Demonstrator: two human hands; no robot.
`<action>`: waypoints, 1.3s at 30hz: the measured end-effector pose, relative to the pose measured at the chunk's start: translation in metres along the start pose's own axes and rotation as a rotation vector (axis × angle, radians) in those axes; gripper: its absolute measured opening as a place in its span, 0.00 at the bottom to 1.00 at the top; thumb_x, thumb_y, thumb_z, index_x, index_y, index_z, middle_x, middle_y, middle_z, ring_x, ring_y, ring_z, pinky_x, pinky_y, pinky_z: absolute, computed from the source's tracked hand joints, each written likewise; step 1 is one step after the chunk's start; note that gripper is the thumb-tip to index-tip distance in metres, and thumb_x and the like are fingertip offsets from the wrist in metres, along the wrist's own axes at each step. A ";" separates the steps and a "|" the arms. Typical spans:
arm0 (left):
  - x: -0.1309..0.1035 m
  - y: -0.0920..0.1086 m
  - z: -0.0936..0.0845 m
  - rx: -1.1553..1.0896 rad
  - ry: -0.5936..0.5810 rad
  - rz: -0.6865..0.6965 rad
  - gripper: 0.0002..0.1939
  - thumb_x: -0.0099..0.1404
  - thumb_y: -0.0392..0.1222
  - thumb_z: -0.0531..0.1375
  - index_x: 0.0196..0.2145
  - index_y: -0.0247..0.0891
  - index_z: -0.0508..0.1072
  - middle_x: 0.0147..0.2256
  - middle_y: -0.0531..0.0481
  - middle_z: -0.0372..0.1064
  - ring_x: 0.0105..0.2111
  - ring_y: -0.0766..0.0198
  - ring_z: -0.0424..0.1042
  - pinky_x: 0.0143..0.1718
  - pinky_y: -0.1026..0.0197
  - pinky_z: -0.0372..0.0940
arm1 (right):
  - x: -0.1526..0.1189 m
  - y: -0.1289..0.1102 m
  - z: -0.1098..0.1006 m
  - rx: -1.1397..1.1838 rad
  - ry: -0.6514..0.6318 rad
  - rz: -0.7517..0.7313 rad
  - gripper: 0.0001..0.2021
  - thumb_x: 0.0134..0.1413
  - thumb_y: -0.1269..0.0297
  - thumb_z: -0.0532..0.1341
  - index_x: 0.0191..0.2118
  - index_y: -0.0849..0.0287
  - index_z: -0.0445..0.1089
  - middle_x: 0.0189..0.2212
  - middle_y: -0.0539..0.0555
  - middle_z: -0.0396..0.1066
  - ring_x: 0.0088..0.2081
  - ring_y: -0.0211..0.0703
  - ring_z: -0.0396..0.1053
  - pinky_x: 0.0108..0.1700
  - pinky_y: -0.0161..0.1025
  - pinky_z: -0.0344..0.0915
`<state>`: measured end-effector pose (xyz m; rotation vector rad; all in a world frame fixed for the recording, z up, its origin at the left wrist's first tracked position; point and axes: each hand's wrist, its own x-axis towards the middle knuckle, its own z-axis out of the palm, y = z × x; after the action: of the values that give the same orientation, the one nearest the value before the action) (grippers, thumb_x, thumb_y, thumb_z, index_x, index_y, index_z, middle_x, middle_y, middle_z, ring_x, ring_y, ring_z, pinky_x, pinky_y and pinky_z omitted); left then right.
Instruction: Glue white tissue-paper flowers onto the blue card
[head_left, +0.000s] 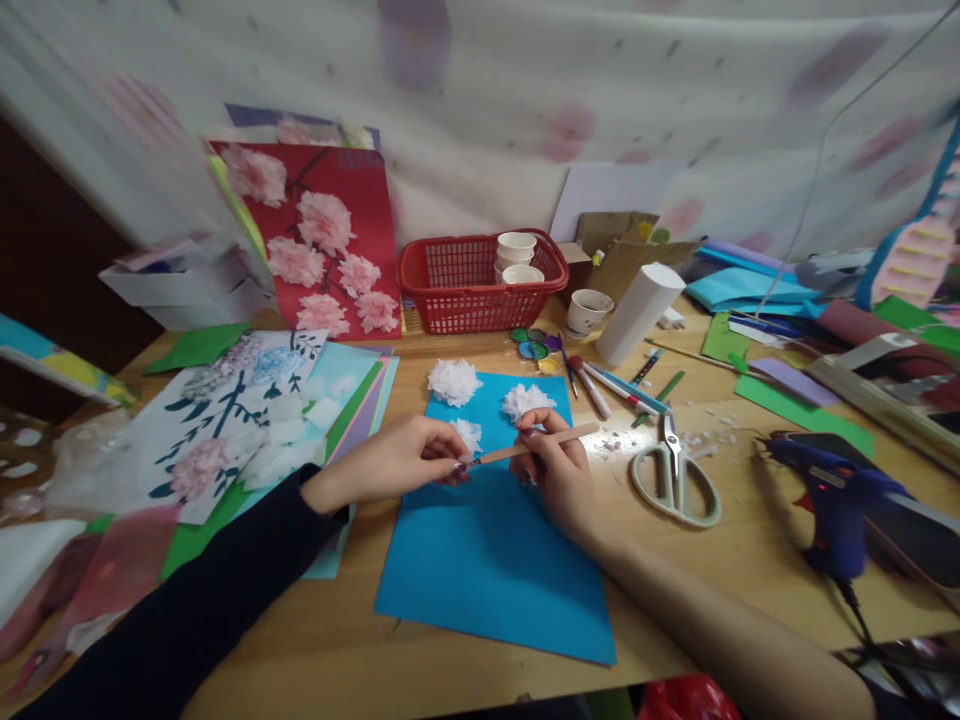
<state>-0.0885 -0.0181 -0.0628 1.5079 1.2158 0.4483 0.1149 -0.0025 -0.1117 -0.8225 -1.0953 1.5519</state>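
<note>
A person's two hands meet over a sheet of blue paper (487,570) on the wooden tabletop (300,640). The right hand (555,465) grips a slim light-brown stick (499,455) between thumb and fingers; the stick lies nearly level above the paper, its bare end jutting out past the knuckles to the right. The left hand (420,455) has its thumb and fingertips drawn together at the stick's dark end; whether they pinch that end or only touch it cannot be told.

Three ruffled white paper flowers sit around the far part of the sheet: one at its far left corner (454,382), one just beyond the right hand (526,402), and one (466,435) close to the left hand's fingers.

To the right lie open-bladed scissors (675,475) with pale handles, and farther right a blue glue gun (836,500) with a small red light glowing. Behind the sheet are small paint pots (540,345), a white cylinder (641,312) and a red plastic basket (465,310) holding paper cups (517,245). Left of the basket, a red card (375,190) with pink flowers stands upright. A floral print (184,480) lies left of the left hand, overlapping coloured sheets.
</note>
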 end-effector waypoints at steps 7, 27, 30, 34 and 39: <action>0.002 -0.007 -0.023 0.360 0.104 0.135 0.09 0.62 0.40 0.60 0.37 0.38 0.80 0.38 0.47 0.78 0.38 0.59 0.75 0.41 0.59 0.66 | 0.001 0.000 0.000 -0.038 0.039 -0.022 0.06 0.50 0.61 0.59 0.33 0.55 0.63 0.11 0.38 0.53 0.16 0.33 0.52 0.21 0.32 0.50; 0.010 -0.017 -0.005 0.688 0.223 0.312 0.09 0.67 0.35 0.59 0.39 0.39 0.80 0.38 0.47 0.74 0.38 0.59 0.73 0.39 0.61 0.64 | -0.012 0.014 -0.003 -0.454 -0.163 -0.198 0.03 0.63 0.63 0.56 0.40 0.53 0.66 0.23 0.46 0.60 0.21 0.37 0.54 0.23 0.35 0.52; 0.010 -0.017 -0.005 0.678 0.216 0.308 0.10 0.68 0.35 0.58 0.40 0.38 0.80 0.39 0.46 0.75 0.39 0.59 0.74 0.41 0.60 0.65 | -0.010 0.016 -0.003 -0.486 -0.171 -0.203 0.03 0.63 0.65 0.56 0.40 0.53 0.66 0.23 0.46 0.60 0.22 0.37 0.55 0.24 0.35 0.52; 0.010 -0.016 -0.004 0.664 0.208 0.296 0.11 0.68 0.34 0.58 0.42 0.37 0.80 0.40 0.45 0.75 0.41 0.57 0.74 0.43 0.59 0.65 | -0.010 0.016 -0.003 -0.530 -0.191 -0.222 0.04 0.64 0.65 0.54 0.41 0.53 0.66 0.23 0.46 0.60 0.22 0.38 0.55 0.24 0.35 0.53; 0.008 -0.016 -0.005 0.663 0.206 0.302 0.11 0.68 0.33 0.58 0.42 0.37 0.79 0.40 0.45 0.75 0.41 0.57 0.74 0.42 0.59 0.65 | -0.009 0.017 -0.003 -0.585 -0.207 -0.214 0.04 0.64 0.65 0.53 0.41 0.53 0.65 0.23 0.46 0.61 0.21 0.37 0.55 0.24 0.34 0.52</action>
<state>-0.0960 -0.0107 -0.0781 2.2764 1.3772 0.4260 0.1139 -0.0120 -0.1285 -0.8998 -1.7750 1.1612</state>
